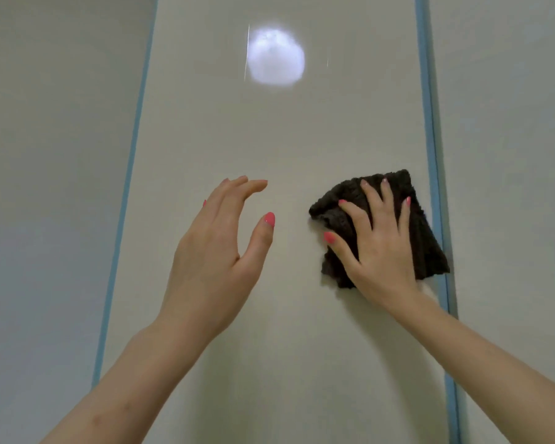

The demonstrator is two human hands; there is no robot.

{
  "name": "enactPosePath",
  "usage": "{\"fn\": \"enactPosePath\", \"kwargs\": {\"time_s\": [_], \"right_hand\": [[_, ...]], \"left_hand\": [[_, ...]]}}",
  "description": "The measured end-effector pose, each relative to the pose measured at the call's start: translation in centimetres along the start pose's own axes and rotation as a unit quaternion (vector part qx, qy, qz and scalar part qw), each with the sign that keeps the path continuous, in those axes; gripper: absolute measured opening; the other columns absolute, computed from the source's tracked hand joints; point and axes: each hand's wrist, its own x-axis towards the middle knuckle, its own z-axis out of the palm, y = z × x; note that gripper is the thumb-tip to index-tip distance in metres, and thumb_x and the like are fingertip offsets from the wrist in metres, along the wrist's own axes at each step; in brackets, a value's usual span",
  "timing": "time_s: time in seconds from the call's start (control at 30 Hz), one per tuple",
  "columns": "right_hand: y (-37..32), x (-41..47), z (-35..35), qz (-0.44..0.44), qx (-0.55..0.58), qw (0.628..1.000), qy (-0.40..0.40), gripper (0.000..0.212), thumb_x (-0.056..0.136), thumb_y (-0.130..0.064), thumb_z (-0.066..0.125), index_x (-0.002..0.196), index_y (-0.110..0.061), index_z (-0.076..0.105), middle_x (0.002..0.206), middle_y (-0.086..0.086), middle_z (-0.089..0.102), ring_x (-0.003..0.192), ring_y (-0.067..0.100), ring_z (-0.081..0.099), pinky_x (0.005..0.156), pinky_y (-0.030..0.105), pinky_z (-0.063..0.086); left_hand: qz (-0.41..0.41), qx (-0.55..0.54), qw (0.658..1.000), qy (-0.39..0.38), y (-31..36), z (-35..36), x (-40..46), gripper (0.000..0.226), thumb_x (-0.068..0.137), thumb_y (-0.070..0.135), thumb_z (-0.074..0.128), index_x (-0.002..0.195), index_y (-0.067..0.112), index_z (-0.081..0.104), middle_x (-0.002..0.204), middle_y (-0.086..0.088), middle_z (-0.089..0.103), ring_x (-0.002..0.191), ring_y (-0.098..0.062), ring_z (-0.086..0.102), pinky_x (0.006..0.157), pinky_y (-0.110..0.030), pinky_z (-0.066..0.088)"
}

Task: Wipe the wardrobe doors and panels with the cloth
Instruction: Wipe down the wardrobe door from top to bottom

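Note:
A glossy cream wardrobe door (279,133) fills the middle of the view, framed by blue edge strips. A dark brown cloth (430,245) lies flat against the door near its right edge. My right hand (377,248) presses on the cloth with fingers spread, covering its middle. My left hand (218,251) hovers in front of the door to the left of the cloth, fingers apart and holding nothing; I cannot tell whether it touches the surface.
A bright round light reflection (276,57) shows high on the door. Neighbouring panels stand on the left (52,155) and right (510,155), separated by the left blue strip (125,193) and the right blue strip (431,149).

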Motion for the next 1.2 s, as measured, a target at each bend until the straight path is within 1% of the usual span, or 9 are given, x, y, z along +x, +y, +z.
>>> {"fn": "enactPosePath", "kwargs": {"time_s": [0.23, 0.3, 0.4, 0.53, 0.67, 0.8, 0.9, 1.07, 1.2], "right_hand": [[3.4, -9.2, -1.2, -0.434, -0.083, 0.886, -0.143, 0.049, 0.101, -0.048, 0.034, 0.148, -0.036, 0.032, 0.158, 0.004, 0.024, 0.147, 0.03, 0.019, 0.119, 0.054, 0.007], [4.5, -6.1, -1.1, -0.378, -0.083, 0.914, -0.12, 0.049, 0.101, -0.048, 0.029, 0.148, -0.037, 0.028, 0.157, 0.004, 0.025, 0.147, 0.028, 0.019, 0.118, 0.055, 0.011], [2.5, -1.2, 0.1, -0.029, -0.05, 0.998, 0.002, 0.053, 0.099, -0.054, 0.022, 0.149, -0.038, 0.025, 0.159, 0.007, 0.022, 0.148, 0.026, 0.014, 0.115, 0.06, 0.014], [-4.7, 0.8, 2.1, 0.335, 0.007, 0.939, 0.082, 0.059, 0.095, -0.061, 0.018, 0.15, -0.039, 0.023, 0.162, 0.002, 0.009, 0.149, 0.026, 0.0, 0.118, 0.057, -0.001], [-11.2, -7.2, 3.8, 0.028, -0.055, 0.998, 0.008, 0.053, 0.098, -0.057, 0.029, 0.147, -0.036, 0.034, 0.158, 0.008, 0.023, 0.147, 0.035, 0.012, 0.115, 0.062, 0.01], [-11.5, -10.1, 2.9, -0.353, -0.071, 0.925, -0.119, 0.052, 0.097, -0.055, 0.04, 0.145, -0.036, 0.037, 0.156, 0.004, 0.029, 0.146, 0.033, 0.02, 0.114, 0.061, 0.019], [-11.1, -3.6, 3.3, -0.298, -0.082, 0.949, -0.066, 0.049, 0.098, -0.049, 0.04, 0.144, -0.033, 0.04, 0.154, 0.006, 0.033, 0.145, 0.031, 0.025, 0.114, 0.058, 0.022], [-16.3, 4.9, 6.1, 0.08, -0.081, 0.993, 0.033, 0.057, 0.097, -0.055, 0.027, 0.148, -0.03, 0.032, 0.158, 0.011, 0.024, 0.146, 0.037, 0.018, 0.115, 0.06, 0.011], [-20.7, 0.1, 7.2, -0.071, -0.043, 0.996, 0.024, 0.054, 0.102, -0.05, 0.019, 0.145, -0.027, 0.04, 0.154, 0.014, 0.031, 0.144, 0.04, 0.021, 0.113, 0.064, 0.016]], "left_hand": [[0.006, -0.023, 0.999, -0.024, -2.5, -1.2, -0.5, 0.041, 0.089, 0.043, 0.036, 0.129, 0.036, 0.042, 0.14, 0.017, 0.039, 0.133, 0.006, 0.02, 0.099, -0.001, 0.012], [0.017, -0.018, 0.999, -0.025, -3.4, -1.7, -0.5, 0.041, 0.09, 0.042, 0.037, 0.13, 0.035, 0.042, 0.141, 0.016, 0.039, 0.134, 0.005, 0.02, 0.103, -0.01, 0.014], [0.003, -0.037, 0.999, -0.02, -4.8, -2.5, -0.5, 0.041, 0.09, 0.042, 0.036, 0.13, 0.035, 0.042, 0.141, 0.017, 0.039, 0.134, 0.006, 0.02, 0.107, -0.016, 0.018], [-0.023, -0.059, 0.998, -0.024, -6.7, -3.6, -1.7, 0.042, 0.089, 0.043, 0.036, 0.13, 0.035, 0.042, 0.142, 0.018, 0.039, 0.135, 0.006, 0.02, 0.105, -0.011, 0.018], [-0.037, -0.067, 0.997, -0.025, -8.2, -4.7, -3.0, 0.041, 0.089, 0.043, 0.036, 0.13, 0.035, 0.043, 0.141, 0.018, 0.039, 0.135, 0.006, 0.021, 0.091, 0.008, 0.01], [-0.048, -0.066, 0.996, -0.033, -9.4, -5.3, -3.8, 0.042, 0.09, 0.042, 0.036, 0.13, 0.034, 0.042, 0.142, 0.015, 0.039, 0.136, 0.003, 0.022, 0.09, 0.009, 0.009], [-0.044, -0.065, 0.996, -0.03, -9.9, -5.3, -3.9, 0.041, 0.09, 0.04, 0.038, 0.129, 0.031, 0.045, 0.141, 0.012, 0.041, 0.136, 0.0, 0.025, 0.091, 0.008, 0.01], [-0.059, -0.092, 0.994, -0.032, -11.0, -5.7, -4.2, 0.041, 0.09, 0.041, 0.038, 0.13, 0.033, 0.045, 0.141, 0.015, 0.041, 0.135, 0.003, 0.025, 0.094, 0.004, 0.014], [-0.069, -0.102, 0.992, -0.009, -11.8, -6.1, -5.0, 0.039, 0.09, 0.036, 0.04, 0.128, 0.029, 0.049, 0.14, 0.012, 0.044, 0.135, -0.001, 0.03, 0.097, -0.003, 0.022]]}}
